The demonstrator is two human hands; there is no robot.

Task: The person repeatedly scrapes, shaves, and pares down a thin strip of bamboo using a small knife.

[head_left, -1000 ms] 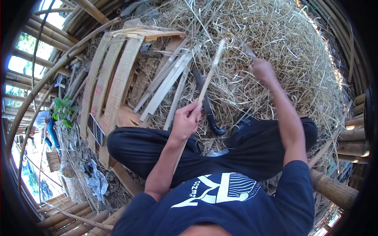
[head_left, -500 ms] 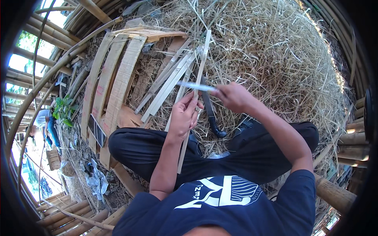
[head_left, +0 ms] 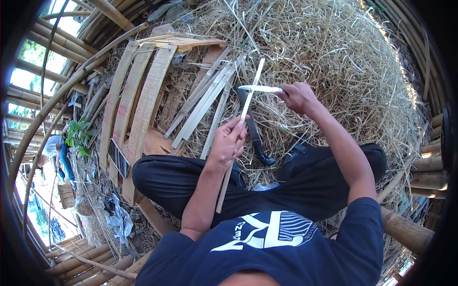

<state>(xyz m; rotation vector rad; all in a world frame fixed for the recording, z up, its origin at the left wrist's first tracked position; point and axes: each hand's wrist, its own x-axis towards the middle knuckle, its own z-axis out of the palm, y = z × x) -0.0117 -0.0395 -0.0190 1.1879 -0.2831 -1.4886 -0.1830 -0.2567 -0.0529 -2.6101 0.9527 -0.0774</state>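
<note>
Take your left hand (head_left: pixel 230 144) as the centre of the clock. It is closed around a slim pale strip (head_left: pixel 247 105), which runs from about 1 o'clock down to 6 o'clock, its lower end over your dark trousers (head_left: pixel 305 190). Your right hand (head_left: pixel 298 98), at 2 o'clock, is closed on the handle of a knife (head_left: pixel 262 88). The bright blade points toward 9 o'clock and crosses the upper part of the strip; you cannot tell from this view whether its edge touches.

Just beside your left hand, toward 2 o'clock, a dark tool with a curved end (head_left: pixel 255 136) lies on the ground. More pale strips (head_left: pixel 202 114) lie together at 11 o'clock, and at 10 o'clock you have a slatted wooden piece (head_left: pixel 153 93). A phone (head_left: pixel 118 158) rests against its slats at 9 o'clock. Loose straw-like shavings (head_left: pixel 334 71) spread widely from 12 to 3 o'clock. Farther off at 9 o'clock are a green plant (head_left: pixel 78 137) and another person (head_left: pixel 61 155).
</note>
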